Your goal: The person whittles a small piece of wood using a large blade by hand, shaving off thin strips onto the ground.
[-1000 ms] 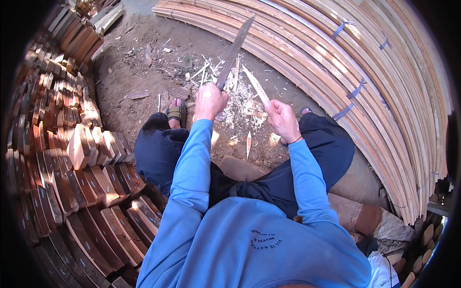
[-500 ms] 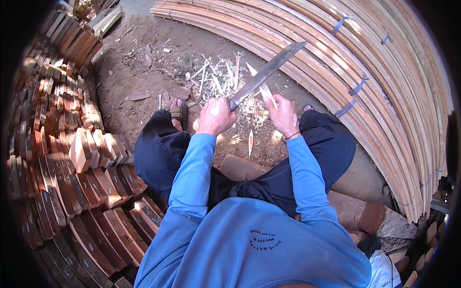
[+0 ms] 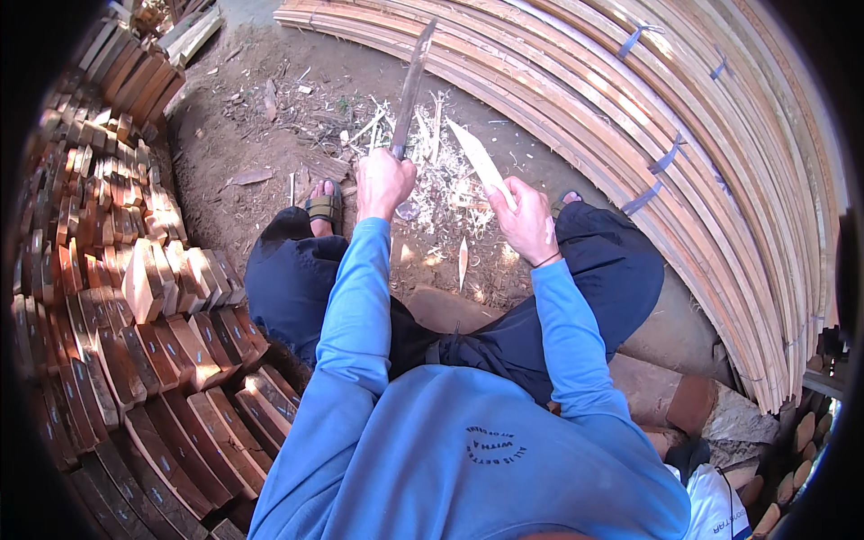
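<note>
My left hand (image 3: 385, 183) is closed round the handle of a machete (image 3: 413, 94), whose long dark blade points away from me and up. In my right hand (image 3: 525, 219) is a pale wooden stake (image 3: 480, 162), gripped near its lower end, with its pointed tip slanting away to the left. Blade and stake are apart. On the ground between my feet lies a small sliver of wood (image 3: 463, 264), pointed at both ends. Wood shavings (image 3: 438, 171) are scattered beyond my hands.
Stacked wooden blocks (image 3: 171, 360) fill the left side. Long curved planks (image 3: 576, 117), tied with blue strips, lie in a pile at the right. A stone slab (image 3: 447, 309) is under my legs, and a white bag (image 3: 717, 504) sits at lower right.
The machete has swung left off the stake and now points forward instead of crossing over it. My left hand has shifted slightly left and up; my right hand has lowered a little.
</note>
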Tool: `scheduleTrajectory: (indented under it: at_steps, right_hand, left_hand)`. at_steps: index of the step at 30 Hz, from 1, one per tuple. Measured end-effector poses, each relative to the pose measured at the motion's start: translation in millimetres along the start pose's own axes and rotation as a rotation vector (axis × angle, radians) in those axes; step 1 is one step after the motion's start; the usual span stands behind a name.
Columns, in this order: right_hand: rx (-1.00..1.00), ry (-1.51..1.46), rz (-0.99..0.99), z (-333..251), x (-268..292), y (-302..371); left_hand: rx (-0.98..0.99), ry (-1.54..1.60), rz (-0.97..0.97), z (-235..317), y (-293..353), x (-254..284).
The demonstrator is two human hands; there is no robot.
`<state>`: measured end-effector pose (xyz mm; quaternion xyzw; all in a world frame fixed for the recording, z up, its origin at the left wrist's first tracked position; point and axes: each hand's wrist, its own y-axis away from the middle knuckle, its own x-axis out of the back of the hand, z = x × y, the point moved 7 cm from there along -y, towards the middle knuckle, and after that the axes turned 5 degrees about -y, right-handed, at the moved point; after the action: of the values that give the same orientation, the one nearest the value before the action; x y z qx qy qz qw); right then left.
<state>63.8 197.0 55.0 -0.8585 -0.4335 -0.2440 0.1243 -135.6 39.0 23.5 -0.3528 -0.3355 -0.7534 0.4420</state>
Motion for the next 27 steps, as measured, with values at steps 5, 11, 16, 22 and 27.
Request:
scheduleTrajectory:
  at_steps: [5,11,16,22,27]
  right_hand:
    - [-0.008,0.024,0.063,16,1,-8]
    - [-0.052,0.009,0.077,14,-6,-16]
    - [-0.058,0.007,0.046,19,-11,-12]
    - [-0.004,-0.095,0.019,20,-17,-16]
    - [0.014,-0.187,0.027,36,-14,-17]
  left_hand:
    - [-0.103,-0.016,0.025,14,26,15]
    - [-0.290,-0.084,-0.207,24,53,-5]
    - [-0.294,-0.162,-0.163,16,43,-26]
    - [-0.251,-0.085,-0.127,22,31,-18]
    - [-0.257,-0.093,-0.123,29,23,-13]
